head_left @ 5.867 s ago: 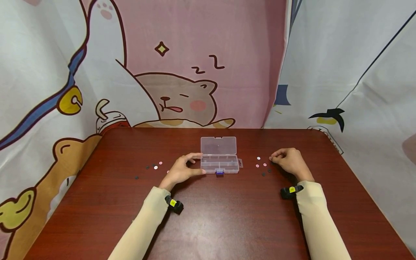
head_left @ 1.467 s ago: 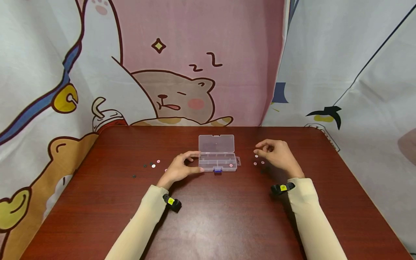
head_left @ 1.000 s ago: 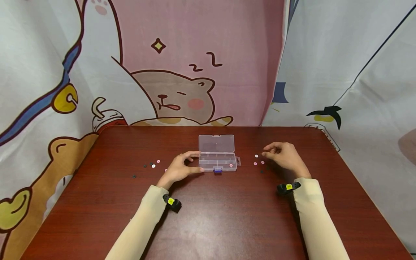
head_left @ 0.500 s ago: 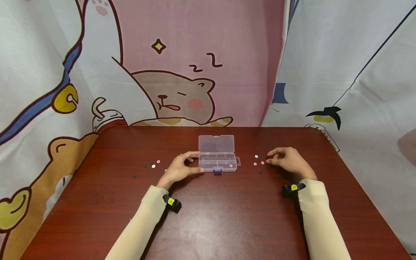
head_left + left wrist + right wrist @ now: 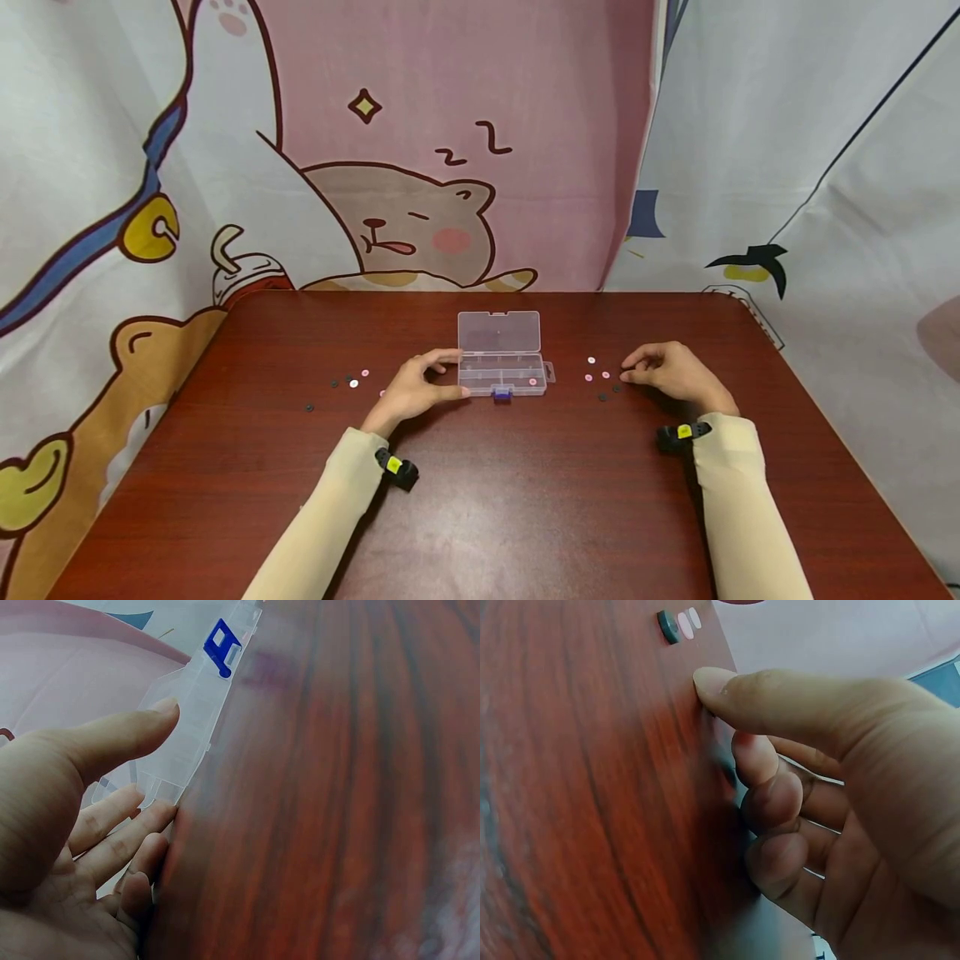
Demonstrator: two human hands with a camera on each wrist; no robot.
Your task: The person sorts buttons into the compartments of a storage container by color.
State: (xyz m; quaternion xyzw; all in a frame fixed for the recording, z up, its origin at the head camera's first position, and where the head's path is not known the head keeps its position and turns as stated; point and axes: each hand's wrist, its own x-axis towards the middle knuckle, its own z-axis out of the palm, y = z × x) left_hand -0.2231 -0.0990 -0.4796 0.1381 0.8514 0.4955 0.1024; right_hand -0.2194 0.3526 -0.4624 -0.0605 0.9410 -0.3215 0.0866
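Note:
A clear plastic compartment box (image 5: 498,373) stands on the table with its lid (image 5: 498,332) raised and a blue latch (image 5: 222,646) in front. One pink button (image 5: 532,382) lies in its front right compartment. My left hand (image 5: 412,392) holds the box's left end, thumb at the front corner and fingers toward the hinge. My right hand (image 5: 678,379) is low over the table right of the box, its fingers bent and thumb apart from the fingertips. Left of its fingertips lie a white button (image 5: 592,360), pink buttons (image 5: 588,377), and dark buttons (image 5: 617,388).
Left of the left hand lie more small buttons: a white one (image 5: 354,383), a pink one (image 5: 365,372) and dark ones (image 5: 309,407). Another pink button (image 5: 382,392) is partly behind that hand. The brown table (image 5: 480,500) ends at a cartoon-printed curtain (image 5: 450,150).
A pink button now lies in the box, which held none in the oldest frame. Over the last second and a half my right hand has moved right and lower; my left hand stays put.

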